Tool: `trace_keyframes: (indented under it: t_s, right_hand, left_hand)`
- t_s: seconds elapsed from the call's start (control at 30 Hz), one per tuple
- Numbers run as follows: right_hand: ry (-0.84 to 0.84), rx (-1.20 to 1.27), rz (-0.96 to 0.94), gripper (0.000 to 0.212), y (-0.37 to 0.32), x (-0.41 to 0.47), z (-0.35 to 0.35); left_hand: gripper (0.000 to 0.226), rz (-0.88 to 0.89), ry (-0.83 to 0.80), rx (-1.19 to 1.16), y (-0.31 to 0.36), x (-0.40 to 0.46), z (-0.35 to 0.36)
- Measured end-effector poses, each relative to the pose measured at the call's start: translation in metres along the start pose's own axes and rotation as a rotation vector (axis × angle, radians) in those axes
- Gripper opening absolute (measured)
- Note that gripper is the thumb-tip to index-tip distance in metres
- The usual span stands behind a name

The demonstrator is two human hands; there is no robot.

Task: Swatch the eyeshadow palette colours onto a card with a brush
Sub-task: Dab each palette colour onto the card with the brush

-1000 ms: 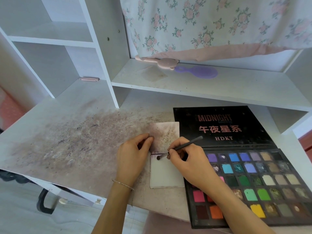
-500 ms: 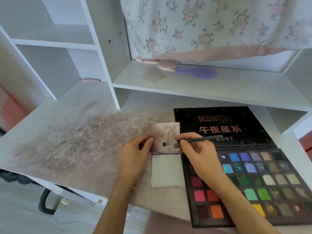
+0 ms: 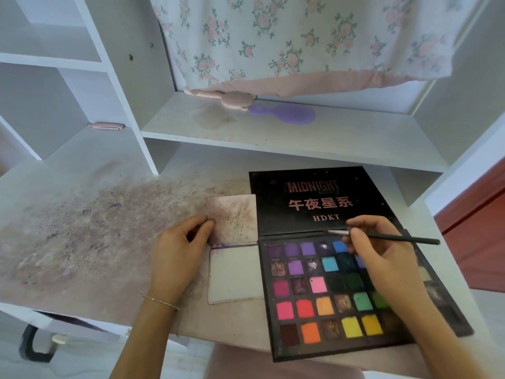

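Observation:
An open black eyeshadow palette [image 3: 328, 305] with many coloured pans lies on the desk at the right, its lid flat behind it. Left of it lies a folded white card [image 3: 235, 277]; its far half is smudged purple-grey and its near half is mostly bare. My left hand [image 3: 179, 255] rests on the desk with thumb and forefinger on the card's left edge. My right hand [image 3: 382, 258] hovers over the palette's top rows, pinching a thin black brush [image 3: 396, 237]. The brush tip points left, just above the palette hinge.
The white desk [image 3: 82, 228] is stained with purple-grey powder on its left half. A shelf above holds a purple hairbrush [image 3: 287, 114] and a pink item [image 3: 232, 98] under a floral curtain. A shelf divider [image 3: 131, 119] stands at the back left. The desk's front edge is close below my wrists.
My right hand carried the brush off the card and to the right, over the palette's top rows. The left hand kept its hold on the card's edge.

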State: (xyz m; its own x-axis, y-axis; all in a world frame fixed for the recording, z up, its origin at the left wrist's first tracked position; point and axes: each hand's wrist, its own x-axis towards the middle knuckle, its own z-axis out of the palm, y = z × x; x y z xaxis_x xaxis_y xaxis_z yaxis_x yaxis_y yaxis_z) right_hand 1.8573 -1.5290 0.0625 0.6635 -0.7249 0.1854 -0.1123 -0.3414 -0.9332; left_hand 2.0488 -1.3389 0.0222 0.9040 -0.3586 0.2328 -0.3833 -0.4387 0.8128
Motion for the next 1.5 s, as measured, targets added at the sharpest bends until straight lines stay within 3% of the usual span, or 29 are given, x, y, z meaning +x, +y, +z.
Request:
trace_keyframes:
  t_s: [0.17, 0.57, 1.5]
  right_hand:
    - [-0.068, -0.146, -0.012, 0.029, 0.01, -0.003, -0.004]
    - [-0.109, -0.293, -0.127, 0.024, 0.021, 0.001, 0.005]
    - [-0.1, -0.255, -0.065, 0.028, 0.017, 0.004, 0.004]
  left_hand:
    - [0.016, -0.015, -0.014, -0.006, 0.001, 0.0, 0.0]
    - [0.015, -0.012, -0.021, -0.009, 0.005, -0.001, -0.001]
    - [0.015, -0.006, -0.023, -0.015, 0.003, 0.0, -0.002]
